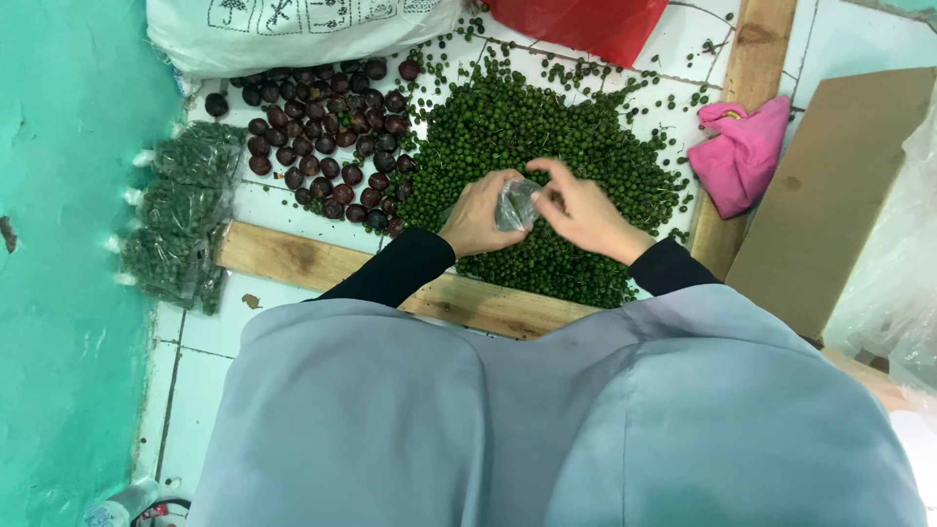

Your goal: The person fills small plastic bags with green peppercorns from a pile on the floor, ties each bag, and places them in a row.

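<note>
My left hand (pixel 478 215) and my right hand (pixel 584 210) meet over a heap of small green berries (pixel 527 127) on the white tiled floor. Both hands pinch a small clear plastic bag (pixel 515 203) held between them, just above the heap's near side. Black sleeves cover both forearms. Whether the bag holds anything is too small to tell.
Dark purple round fruits (pixel 327 132) lie left of the heap. Several filled clear bags of green berries (pixel 181 210) sit by the teal wall. A wooden frame (pixel 293 259) borders the pile. A pink cloth (pixel 744 151), cardboard (pixel 830 195), a white sack (pixel 283 29) and a red bag (pixel 586 24) surround it.
</note>
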